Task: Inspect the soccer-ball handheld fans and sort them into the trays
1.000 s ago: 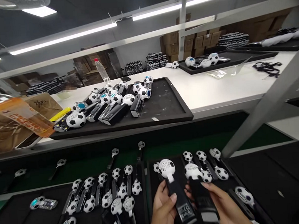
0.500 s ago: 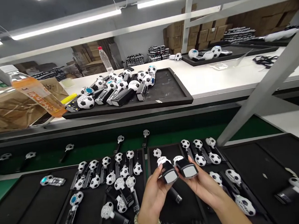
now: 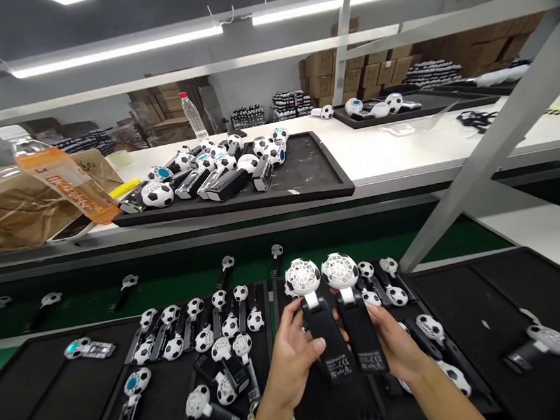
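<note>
The left fan (image 3: 331,342) is clamped by the left hand (image 3: 293,355), thumb in front; the right fan (image 3: 363,332) is gripped at its outer edge by the right hand (image 3: 399,345).

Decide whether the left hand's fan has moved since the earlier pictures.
Yes: the fan rose in view; its ball now overlaps the far edge of the tray beneath.

Tube lights (image 3: 120,51) glow above a white worktop (image 3: 391,154).

The counter (image 3: 401,157) carries a black tray (image 3: 305,164) of football-headed handheld fans (image 3: 157,194), a brown paper bag (image 3: 2,216), an orange-drink bottle (image 3: 70,183) and a red-capped bottle (image 3: 194,118); spaced-out fans (image 3: 129,282) line the green belt (image 3: 252,263).
</note>
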### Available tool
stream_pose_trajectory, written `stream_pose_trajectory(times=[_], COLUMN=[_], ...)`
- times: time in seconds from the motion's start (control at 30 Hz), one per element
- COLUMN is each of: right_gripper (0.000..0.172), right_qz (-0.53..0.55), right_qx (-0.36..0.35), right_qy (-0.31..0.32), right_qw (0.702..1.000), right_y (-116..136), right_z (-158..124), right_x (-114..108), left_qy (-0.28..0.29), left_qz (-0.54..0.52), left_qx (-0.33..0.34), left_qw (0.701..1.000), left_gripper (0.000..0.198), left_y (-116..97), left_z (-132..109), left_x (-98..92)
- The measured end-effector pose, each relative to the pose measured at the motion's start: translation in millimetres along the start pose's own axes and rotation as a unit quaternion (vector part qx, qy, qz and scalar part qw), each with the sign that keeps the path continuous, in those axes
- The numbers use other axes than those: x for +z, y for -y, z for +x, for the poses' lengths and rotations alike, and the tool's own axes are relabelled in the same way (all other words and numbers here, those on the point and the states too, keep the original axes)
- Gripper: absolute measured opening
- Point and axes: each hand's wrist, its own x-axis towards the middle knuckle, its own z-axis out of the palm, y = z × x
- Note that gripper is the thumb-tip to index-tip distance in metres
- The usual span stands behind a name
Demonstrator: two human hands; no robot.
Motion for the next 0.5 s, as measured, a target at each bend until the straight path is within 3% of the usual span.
stream_pose_trajectory(times=[0.1,0.2,0.33,0.5], right_gripper=[0.033,0.031,0.037,0.039], right_qz=[-0.011,-0.084,-0.194,-0.324], right_qx=[-0.014,-0.018,0.034,0.057], right_qy=[-0.011,-0.058,-0.147,-0.253], right_qw=[1.0,0.995,0.969,0.91], right_y=[3,-3,-29,-61], right_z=[0,6,21,32], right_x=[-7,-21,-57,-120], left_qy=[0.018,-0.013,-0.091,-0.148], left_qz=[0.014,0.034,0.09,0.175], left_qx=[0.0,-0.046,-0.132,-0.138], left_qw=[1.0,0.998,0.983,0.964], left_gripper=[0.064,0.066,0.062,0.061], left_y=[6,24,69,123], left_z=[9,22,38,39], left_x=[-1.0,-11.5,-43.6,-93.9])
